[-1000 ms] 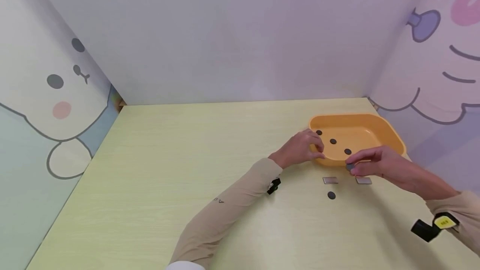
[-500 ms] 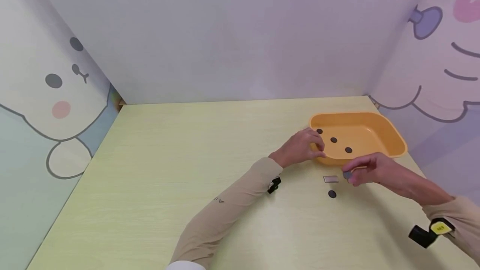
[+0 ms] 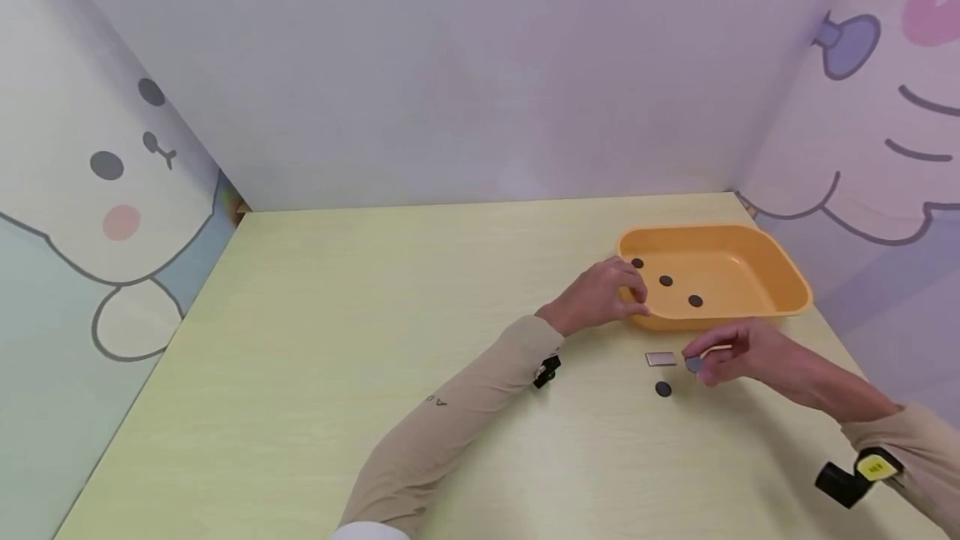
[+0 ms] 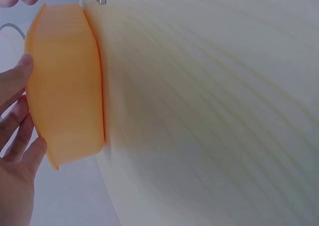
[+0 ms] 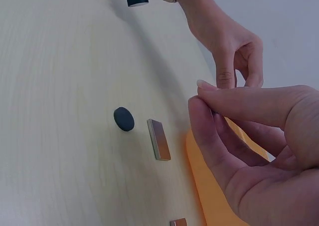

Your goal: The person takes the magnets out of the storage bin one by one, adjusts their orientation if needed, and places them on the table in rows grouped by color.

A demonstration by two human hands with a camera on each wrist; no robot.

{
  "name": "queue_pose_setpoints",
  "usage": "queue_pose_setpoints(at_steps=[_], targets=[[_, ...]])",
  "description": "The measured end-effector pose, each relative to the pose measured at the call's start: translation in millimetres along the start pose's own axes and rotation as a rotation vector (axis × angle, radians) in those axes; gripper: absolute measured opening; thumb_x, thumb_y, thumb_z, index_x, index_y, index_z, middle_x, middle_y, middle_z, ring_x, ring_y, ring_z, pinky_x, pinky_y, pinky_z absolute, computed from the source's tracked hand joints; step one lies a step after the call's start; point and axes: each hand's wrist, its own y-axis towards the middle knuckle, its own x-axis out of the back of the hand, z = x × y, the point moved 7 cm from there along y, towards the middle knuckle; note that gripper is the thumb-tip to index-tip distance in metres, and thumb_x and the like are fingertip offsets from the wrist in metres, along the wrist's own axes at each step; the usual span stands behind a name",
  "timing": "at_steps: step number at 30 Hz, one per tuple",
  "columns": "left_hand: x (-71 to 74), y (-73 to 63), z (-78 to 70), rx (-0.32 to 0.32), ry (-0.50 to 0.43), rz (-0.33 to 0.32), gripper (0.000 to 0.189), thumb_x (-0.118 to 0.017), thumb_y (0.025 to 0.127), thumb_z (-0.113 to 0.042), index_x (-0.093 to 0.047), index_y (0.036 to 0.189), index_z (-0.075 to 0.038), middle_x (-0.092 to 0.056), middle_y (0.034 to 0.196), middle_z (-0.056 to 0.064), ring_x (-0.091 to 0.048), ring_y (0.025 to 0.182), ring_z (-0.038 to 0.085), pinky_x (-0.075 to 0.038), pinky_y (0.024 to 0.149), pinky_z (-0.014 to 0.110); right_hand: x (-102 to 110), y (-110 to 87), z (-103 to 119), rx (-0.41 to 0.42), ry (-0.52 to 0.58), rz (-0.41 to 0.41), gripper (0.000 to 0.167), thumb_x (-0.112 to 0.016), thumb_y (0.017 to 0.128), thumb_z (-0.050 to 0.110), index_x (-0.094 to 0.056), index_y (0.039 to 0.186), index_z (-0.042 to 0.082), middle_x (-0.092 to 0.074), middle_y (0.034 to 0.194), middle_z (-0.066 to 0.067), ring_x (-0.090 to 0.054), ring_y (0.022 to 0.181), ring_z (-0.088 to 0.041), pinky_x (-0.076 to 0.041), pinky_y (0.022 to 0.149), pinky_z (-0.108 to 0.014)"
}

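The left arm [image 3: 457, 423], in a beige sleeve, slants from the bottom of the head view up and to the right, and ends with the left hand [image 3: 600, 294] at the near left corner of the orange tray [image 3: 735, 269]. Its fingers are bent over the rim, thumb set apart from them, gripping the edge (the left wrist view shows the fingertips along it). The right hand [image 3: 738, 351] comes in from the right with the wrist above the table [image 3: 375, 315], in front of the tray's near side. Its thumb and index finger are nearly together, pinching a grey disc [image 3: 694, 365]; in the right wrist view those fingertips hide the piece. Just beside the held disc lies a flat metal bar [image 3: 662, 359], with a loose dark disc [image 3: 663, 389] near it on the tabletop. Inside the tray, three dark discs [image 3: 666, 281] make a slanting row, spaced apart, from the left wall toward the near side
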Motion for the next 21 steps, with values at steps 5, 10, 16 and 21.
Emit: queue_pose_setpoints(at_steps=[5, 10, 16, 21], targets=[[-0.6, -0.7, 0.4, -0.014, 0.0, -0.005, 0.02, -0.073, 0.082, -0.036, -0.071, 0.085, -0.017, -0.064, 0.088, -0.011, -0.055, 0.093, 0.012, -0.033, 0.092, 0.013, -2, 1.3, -5, -0.005, 0.003, 0.008, 0.026, -0.067, 0.084, 0.0, -0.064, 0.108, -0.006, -0.07, 0.094, -0.005, -0.067, 0.082, -0.019, -0.053, 0.073, -0.031], [-1.2, -1.1, 1.1, 0.0, -0.002, 0.006, 0.021, -0.073, 0.082, -0.037, -0.071, 0.086, -0.017, -0.063, 0.088, -0.011, -0.054, 0.094, 0.01, -0.033, 0.091, 0.013, -5, 2.3, -13, -0.042, -0.01, 0.014, 0.032, -0.068, 0.084, 0.002, -0.059, 0.11, -0.014, -0.069, 0.096, -0.008, -0.067, 0.082, -0.018, -0.052, 0.075, -0.03], [-1.8, -0.7, 1.9, 0.012, -0.007, 0.013, 0.021, -0.073, 0.082, -0.038, -0.071, 0.087, -0.018, -0.062, 0.089, -0.012, -0.05, 0.093, 0.005, -0.032, 0.09, 0.012, -7, 3.9, -24, -0.079, -0.019, 0.012, 0.036, -0.069, 0.084, 0.004, -0.058, 0.111, -0.016, -0.069, 0.099, -0.011, -0.066, 0.084, -0.018, -0.052, 0.075, -0.03], [-1.3, -0.6, 2.2, 0.011, -0.005, 0.013, 0.02, -0.072, 0.082, -0.038, -0.071, 0.087, -0.018, -0.062, 0.09, -0.012, -0.05, 0.093, 0.006, -0.033, 0.089, 0.012, -7, 6.1, -28, -0.095, -0.072, -0.015, 0.036, -0.072, 0.082, 0.008, -0.062, 0.109, -0.013, -0.069, 0.099, -0.011, -0.066, 0.082, -0.017, -0.051, 0.074, -0.027]])
